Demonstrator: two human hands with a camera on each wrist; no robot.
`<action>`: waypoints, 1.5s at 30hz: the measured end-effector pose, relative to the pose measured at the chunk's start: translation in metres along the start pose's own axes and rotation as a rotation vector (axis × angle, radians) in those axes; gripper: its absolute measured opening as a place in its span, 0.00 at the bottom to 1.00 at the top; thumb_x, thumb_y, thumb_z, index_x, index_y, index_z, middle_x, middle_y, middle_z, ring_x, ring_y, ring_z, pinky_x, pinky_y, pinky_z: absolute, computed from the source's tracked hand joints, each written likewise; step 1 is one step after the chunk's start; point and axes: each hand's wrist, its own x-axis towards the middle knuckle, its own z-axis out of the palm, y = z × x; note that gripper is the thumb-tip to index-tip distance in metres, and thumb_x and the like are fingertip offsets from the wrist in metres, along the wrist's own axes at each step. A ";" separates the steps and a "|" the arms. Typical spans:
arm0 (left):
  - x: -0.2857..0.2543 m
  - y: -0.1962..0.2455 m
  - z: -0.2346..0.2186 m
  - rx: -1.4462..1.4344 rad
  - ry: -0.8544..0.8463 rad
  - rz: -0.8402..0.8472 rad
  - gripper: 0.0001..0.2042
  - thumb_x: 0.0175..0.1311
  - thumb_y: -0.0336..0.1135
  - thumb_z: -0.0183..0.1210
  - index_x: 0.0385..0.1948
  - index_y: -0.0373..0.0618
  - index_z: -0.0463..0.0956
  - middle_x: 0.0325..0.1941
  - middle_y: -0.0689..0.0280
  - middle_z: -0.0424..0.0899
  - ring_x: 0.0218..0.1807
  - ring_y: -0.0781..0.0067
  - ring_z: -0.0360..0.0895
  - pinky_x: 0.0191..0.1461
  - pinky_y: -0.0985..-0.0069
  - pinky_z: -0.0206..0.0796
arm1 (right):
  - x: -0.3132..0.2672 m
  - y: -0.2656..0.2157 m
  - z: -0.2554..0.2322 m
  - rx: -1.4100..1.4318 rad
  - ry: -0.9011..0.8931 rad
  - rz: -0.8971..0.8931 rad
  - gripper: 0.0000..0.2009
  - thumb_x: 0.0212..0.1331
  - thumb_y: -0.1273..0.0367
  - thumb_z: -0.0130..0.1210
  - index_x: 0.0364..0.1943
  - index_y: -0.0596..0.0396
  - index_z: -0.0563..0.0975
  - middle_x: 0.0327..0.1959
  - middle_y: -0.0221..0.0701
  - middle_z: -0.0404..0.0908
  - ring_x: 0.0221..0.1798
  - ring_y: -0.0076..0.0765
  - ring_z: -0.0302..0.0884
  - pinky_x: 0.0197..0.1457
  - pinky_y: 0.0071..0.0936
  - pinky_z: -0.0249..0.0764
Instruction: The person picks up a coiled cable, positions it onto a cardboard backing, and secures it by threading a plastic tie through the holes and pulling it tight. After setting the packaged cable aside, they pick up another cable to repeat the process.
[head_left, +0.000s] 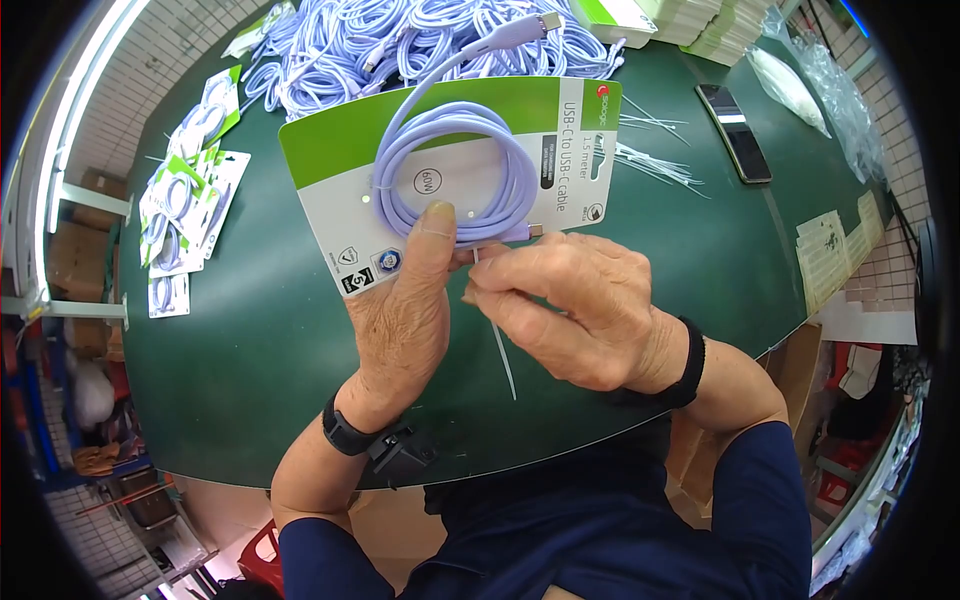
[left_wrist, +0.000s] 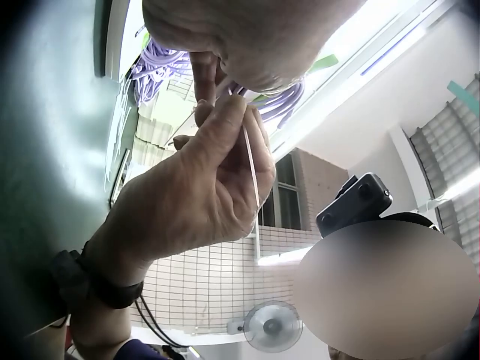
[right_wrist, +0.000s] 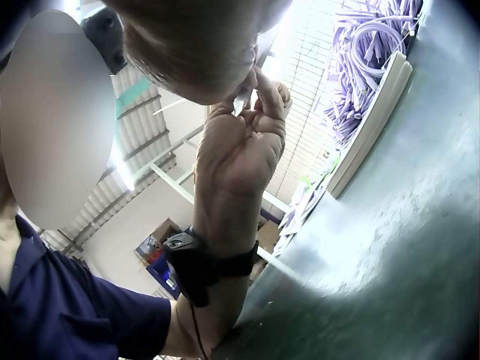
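— If you start from the middle, where is the purple cable (head_left: 517, 180)?

— Coiled flat against the front of a printed card (head_left: 470, 175), held up over the green table (head_left: 250, 360). One plug (head_left: 550, 21) sticks up past the card's top edge; the other plug (head_left: 535, 231) sits at the coil's lower right.

— And the hands?

— The left hand (head_left: 405, 310) grips the card from below, thumb pressed on the front at the coil's lower edge. Its other fingers are mostly hidden behind, so I can't tell how they lie. The right hand (head_left: 570, 310) has thumb and forefinger pinched on a thin white tie (head_left: 504, 360), its tail hanging below the card.

— Does that go round the coil?

— Can't tell; the fingers cover its upper part.

— Further out?

— A heap of purple cables (head_left: 330, 60) behind the card, packed cards (head_left: 180, 205) on the left, loose white ties (head_left: 655, 165) on the right, then a phone (head_left: 735, 133).
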 end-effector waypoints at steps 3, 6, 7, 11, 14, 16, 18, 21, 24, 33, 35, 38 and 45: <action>0.000 0.003 0.002 -0.042 0.001 -0.009 0.21 0.77 0.32 0.57 0.66 0.36 0.65 0.58 0.52 0.81 0.48 0.61 0.86 0.51 0.66 0.85 | -0.003 -0.001 0.004 0.067 0.039 -0.045 0.14 0.41 0.79 0.73 0.36 0.62 0.85 0.42 0.38 0.84 0.31 0.33 0.85 0.32 0.28 0.83; -0.002 0.003 0.003 -0.055 0.004 -0.013 0.20 0.76 0.31 0.57 0.64 0.35 0.66 0.56 0.51 0.82 0.44 0.61 0.88 0.47 0.67 0.86 | -0.004 -0.001 0.003 0.087 0.037 -0.049 0.14 0.41 0.79 0.72 0.36 0.63 0.85 0.42 0.38 0.84 0.31 0.34 0.84 0.33 0.29 0.84; -0.002 0.003 0.003 -0.049 0.007 -0.009 0.20 0.77 0.31 0.57 0.64 0.35 0.66 0.55 0.51 0.82 0.43 0.61 0.88 0.47 0.67 0.86 | -0.005 -0.001 0.002 0.097 0.033 -0.053 0.14 0.41 0.79 0.72 0.36 0.63 0.85 0.42 0.38 0.84 0.31 0.34 0.84 0.34 0.29 0.84; -0.002 0.003 0.001 -0.035 -0.005 -0.015 0.20 0.77 0.31 0.57 0.65 0.35 0.66 0.55 0.52 0.82 0.44 0.61 0.87 0.48 0.67 0.86 | -0.004 0.001 0.002 0.131 0.027 -0.050 0.13 0.42 0.79 0.72 0.36 0.64 0.84 0.42 0.39 0.85 0.31 0.34 0.84 0.35 0.30 0.84; -0.002 0.002 0.003 -0.033 0.008 -0.011 0.20 0.76 0.30 0.57 0.65 0.35 0.66 0.56 0.52 0.82 0.45 0.62 0.87 0.48 0.67 0.86 | -0.002 0.001 0.001 0.123 0.028 -0.043 0.13 0.42 0.79 0.72 0.36 0.64 0.84 0.42 0.39 0.85 0.31 0.35 0.84 0.35 0.30 0.84; -0.002 0.001 0.004 -0.036 0.050 0.006 0.20 0.76 0.30 0.57 0.65 0.35 0.66 0.57 0.52 0.81 0.47 0.62 0.87 0.48 0.68 0.86 | -0.001 0.002 0.001 0.119 0.026 -0.039 0.13 0.42 0.79 0.71 0.36 0.64 0.84 0.43 0.39 0.85 0.32 0.35 0.84 0.35 0.30 0.84; -0.002 0.001 0.003 -0.030 0.043 0.001 0.20 0.76 0.30 0.57 0.65 0.35 0.66 0.58 0.52 0.81 0.48 0.62 0.86 0.48 0.68 0.86 | -0.001 0.004 0.001 0.126 0.029 -0.039 0.13 0.42 0.79 0.71 0.36 0.64 0.84 0.43 0.39 0.85 0.32 0.36 0.84 0.36 0.30 0.84; -0.002 0.002 0.003 -0.014 0.027 -0.007 0.20 0.75 0.29 0.57 0.65 0.34 0.66 0.58 0.51 0.80 0.50 0.62 0.86 0.49 0.68 0.86 | -0.002 0.004 0.001 0.135 0.028 -0.036 0.13 0.42 0.79 0.71 0.36 0.64 0.85 0.42 0.39 0.85 0.32 0.36 0.84 0.36 0.30 0.84; -0.003 0.002 0.005 -0.010 0.060 -0.008 0.20 0.75 0.28 0.58 0.65 0.34 0.67 0.59 0.51 0.80 0.50 0.62 0.86 0.50 0.67 0.86 | -0.002 0.004 0.000 0.145 0.024 -0.034 0.13 0.42 0.79 0.71 0.36 0.64 0.85 0.42 0.39 0.86 0.32 0.36 0.84 0.37 0.30 0.85; -0.003 -0.001 0.001 -0.030 0.015 0.007 0.21 0.74 0.29 0.60 0.65 0.35 0.67 0.59 0.53 0.80 0.50 0.63 0.85 0.49 0.68 0.85 | -0.001 0.006 0.000 0.179 0.017 -0.018 0.14 0.44 0.80 0.72 0.37 0.62 0.84 0.42 0.37 0.87 0.33 0.35 0.84 0.37 0.30 0.84; -0.002 -0.010 -0.001 0.040 0.093 0.074 0.22 0.73 0.29 0.61 0.65 0.35 0.67 0.59 0.54 0.80 0.49 0.65 0.85 0.46 0.70 0.85 | 0.002 0.007 0.000 0.203 0.044 0.019 0.13 0.46 0.80 0.73 0.38 0.61 0.83 0.39 0.36 0.87 0.31 0.35 0.84 0.36 0.29 0.84; -0.005 -0.013 0.000 0.039 0.093 0.076 0.22 0.73 0.28 0.62 0.64 0.35 0.68 0.57 0.55 0.81 0.48 0.67 0.85 0.42 0.72 0.84 | 0.001 0.014 -0.001 0.234 0.078 0.152 0.12 0.50 0.79 0.74 0.38 0.60 0.82 0.35 0.35 0.88 0.29 0.35 0.84 0.34 0.27 0.82; -0.007 -0.020 -0.002 0.001 -0.047 0.009 0.17 0.72 0.26 0.62 0.60 0.35 0.72 0.50 0.57 0.85 0.40 0.72 0.85 0.34 0.76 0.81 | 0.000 0.017 -0.003 0.279 0.113 0.441 0.10 0.54 0.79 0.73 0.37 0.58 0.82 0.30 0.34 0.87 0.26 0.35 0.83 0.30 0.26 0.78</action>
